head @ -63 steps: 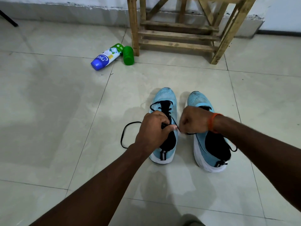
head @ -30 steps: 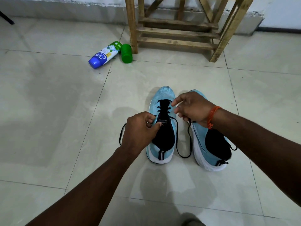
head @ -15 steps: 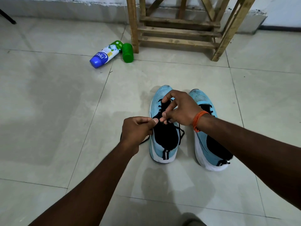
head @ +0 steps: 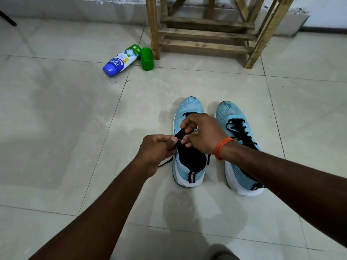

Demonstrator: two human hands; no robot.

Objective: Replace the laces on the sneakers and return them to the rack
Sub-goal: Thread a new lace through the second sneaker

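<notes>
Two light blue sneakers stand side by side on the tiled floor, toes pointing away from me. Over the left sneaker (head: 189, 107) both hands work at the tongue. My left hand (head: 156, 148) pinches one end of the black lace (head: 165, 163), which trails down past the shoe's left side. My right hand (head: 201, 133), an orange thread band on its wrist, pinches the lace above the black tongue; the eyelets are hidden under it. The right sneaker (head: 234, 117) shows black lacing across its top, my right forearm covering its heel.
A wooden rack (head: 204, 34) with slatted shelves stands against the wall beyond the shoes. To its left lie a white and blue spray bottle (head: 120, 61) and a green cap (head: 147, 59). A dark leg of something (head: 7, 18) shows at far left.
My right hand came off the right sneaker and moved over the left sneaker's tongue. My left hand drew the lace in, so the loop on the floor shrank to a short trailing piece.
</notes>
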